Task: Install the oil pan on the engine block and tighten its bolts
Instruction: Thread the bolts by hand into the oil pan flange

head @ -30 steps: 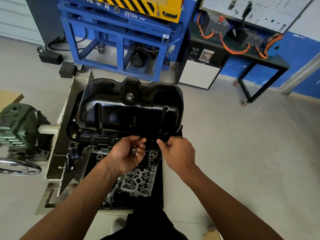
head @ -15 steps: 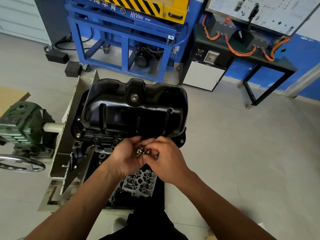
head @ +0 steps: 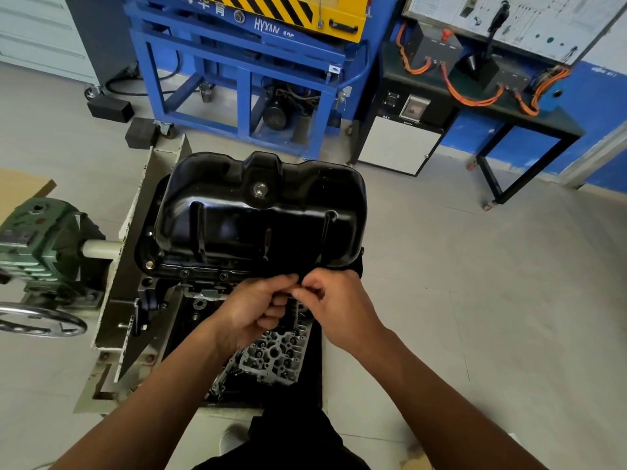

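Bkgd: blue steel frame on castors w/ a yellow, black-striped panel on top and a dark motor inside. 2 black blocks lie on the tiled floor near its L side. To the R, a black desk carries black boxes linked by orange cables, w/ a white diagram board behind and a white cabinet below. L edge: green gearbox, its pale shaft meeting a beige stand; a handwheel sits below it. Cardboard lies far L.
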A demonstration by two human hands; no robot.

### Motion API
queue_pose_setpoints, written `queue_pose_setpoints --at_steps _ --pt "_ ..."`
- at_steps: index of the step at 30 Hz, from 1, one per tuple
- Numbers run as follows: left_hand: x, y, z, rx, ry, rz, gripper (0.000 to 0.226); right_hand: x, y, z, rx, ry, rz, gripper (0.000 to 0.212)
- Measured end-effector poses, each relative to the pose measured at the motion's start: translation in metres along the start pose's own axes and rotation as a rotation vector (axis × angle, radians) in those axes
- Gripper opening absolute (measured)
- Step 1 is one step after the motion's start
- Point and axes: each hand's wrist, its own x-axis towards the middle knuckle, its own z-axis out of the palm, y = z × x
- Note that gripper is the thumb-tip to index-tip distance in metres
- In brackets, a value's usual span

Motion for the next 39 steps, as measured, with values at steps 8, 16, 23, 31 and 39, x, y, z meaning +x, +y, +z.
queue_pose_setpoints --at_steps 8,16,23,31,39 --pt "-0.003 -0.003 -0.001 0.291 0.002 0.109 0.011 0.001 0.012 0.009 -0.033 -0.072 0.071 0.027" --pt "0.003 -0.005 -0.004 0.196 0.019 0.047 0.018 -0.002 0.018 0.019 0.115 0.029 0.037 0.02" --pt "0.008 -0.005 -0.008 0.176 -0.01 -0.02 0.015 -0.003 0.02 0.021 0.127 0.05 -0.005 0.019" --pt "0.015 -0.012 -0.013 -0.204 -0.035 -0.141 0.014 -0.003 0.021 0.018 0.325 0.029 0.001 0.015" --pt "0.019 -0.012 -0.012 -0.154 0.097 -0.108 0.025 0.006 0.024 0.014 0.06 0.13 -0.068 0.007"
